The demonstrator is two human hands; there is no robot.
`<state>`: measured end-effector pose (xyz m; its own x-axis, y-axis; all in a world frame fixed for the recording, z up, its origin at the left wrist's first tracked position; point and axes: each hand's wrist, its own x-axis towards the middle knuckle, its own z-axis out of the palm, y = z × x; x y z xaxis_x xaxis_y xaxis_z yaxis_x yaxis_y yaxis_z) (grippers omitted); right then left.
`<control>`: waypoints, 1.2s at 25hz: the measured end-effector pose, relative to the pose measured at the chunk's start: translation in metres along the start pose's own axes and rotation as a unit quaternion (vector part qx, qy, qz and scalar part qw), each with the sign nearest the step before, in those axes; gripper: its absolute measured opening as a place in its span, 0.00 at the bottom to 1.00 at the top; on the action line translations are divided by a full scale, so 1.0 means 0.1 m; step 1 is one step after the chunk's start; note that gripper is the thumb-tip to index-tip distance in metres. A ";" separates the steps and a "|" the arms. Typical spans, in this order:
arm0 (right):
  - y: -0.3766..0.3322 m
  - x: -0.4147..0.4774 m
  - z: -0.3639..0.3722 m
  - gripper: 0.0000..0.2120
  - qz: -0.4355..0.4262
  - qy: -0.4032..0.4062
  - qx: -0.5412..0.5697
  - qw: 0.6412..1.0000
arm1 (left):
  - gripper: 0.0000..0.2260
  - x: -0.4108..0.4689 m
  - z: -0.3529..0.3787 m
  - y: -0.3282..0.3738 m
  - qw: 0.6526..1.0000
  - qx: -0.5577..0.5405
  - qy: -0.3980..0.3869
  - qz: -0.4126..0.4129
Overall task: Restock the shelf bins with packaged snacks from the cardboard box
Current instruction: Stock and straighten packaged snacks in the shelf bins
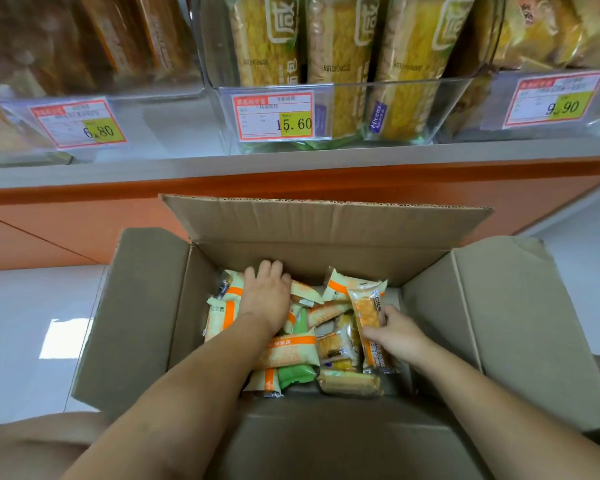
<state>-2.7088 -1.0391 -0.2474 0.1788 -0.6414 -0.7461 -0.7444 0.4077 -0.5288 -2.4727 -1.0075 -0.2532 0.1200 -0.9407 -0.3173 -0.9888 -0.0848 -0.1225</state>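
Both hands were down inside the open brown cardboard box (499, 306), below the grey shelf edge (326, 161). The loose pile of small cream-and-orange snack packets (219, 315) lay in the box, not yet in any bin. The right hand (397, 332) was clamped with thumb and fingers on a transparent-wrapped packet of golden-brown snack (366, 311). It held the packet near the lower part, and the upper end stood free. In my judgement this packet could slip or fold during the lift, because the film looked smooth and the grip was far from its middle. The left hand (265, 299) lay on the packets near the far wall of the box, fingers bent downward. I could not tell whether it had closed on a packet, because the fingertips were hidden. A loose handful could drop back or fall outside the box. The packets were of mixed kinds, so one could go into the wrong clear plastic shelf bin (413, 109). The bins were cut off at the top, so their filling was unknown. The print on the packets was too small to read, and the left bin was blurred.
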 end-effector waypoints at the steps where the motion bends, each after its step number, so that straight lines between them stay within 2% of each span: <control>1: 0.02 0.00 0.01 0.16 0.002 -0.003 -0.002 1.000 | 0.12 -0.01 0.00 -0.01 1.000 -0.007 0.008 0.001; 4: 0.00 -0.03 0.03 0.14 -0.008 -0.008 0.006 1.000 | 0.13 -0.09 0.06 -0.10 0.998 -0.037 0.020 0.036; 8: -0.10 -0.06 0.05 0.16 -0.033 -0.005 0.033 0.999 | 0.16 -0.17 -0.08 -0.27 0.983 -0.162 0.012 0.082; 12: -0.28 -0.19 0.06 0.13 -0.068 -0.014 0.100 0.993 | 0.14 -0.36 -0.31 -0.27 0.953 -0.298 0.000 0.060; 14: -0.39 -0.30 0.06 0.09 -0.081 -0.019 0.170 0.982 | 0.11 -0.50 -0.33 -0.27 0.906 -0.423 -0.019 0.003; 17: -0.48 -0.41 0.07 0.07 -0.113 -0.042 0.221 0.968 | 0.12 -0.73 -0.41 -0.25 0.802 -0.594 -0.037 -0.045; 20: -0.58 -0.54 0.15 0.12 -0.136 -0.080 0.251 0.955 | 0.10 -0.87 -0.53 -0.21 0.727 -0.677 -0.093 -0.058; 23: -0.61 -0.61 0.23 0.17 -0.151 -0.092 0.263 0.949 | 0.18 -0.90 -0.60 -0.17 0.669 -0.728 -0.140 -0.049; 27: -0.65 -0.69 0.21 0.13 -0.157 -0.062 0.280 0.945 | 0.26 -0.90 -0.64 -0.23 0.647 -0.741 -0.178 -0.034; 29: -0.68 -0.71 0.14 0.10 -0.155 -0.023 0.297 0.942 | 0.30 -0.90 -0.66 -0.30 0.678 -0.715 -0.167 -0.035; 30: -0.69 -0.71 0.09 0.10 -0.156 -0.005 0.303 0.940 | 0.31 -0.89 -0.66 -0.34 0.716 -0.680 -0.153 -0.033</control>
<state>-2.6644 -1.0158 -0.1610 0.3349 -0.7863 -0.5192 -0.1534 0.4982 -0.8534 -2.4561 -0.9424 -0.1587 -0.0224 -0.8218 -0.5693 -0.1271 -0.5625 0.8169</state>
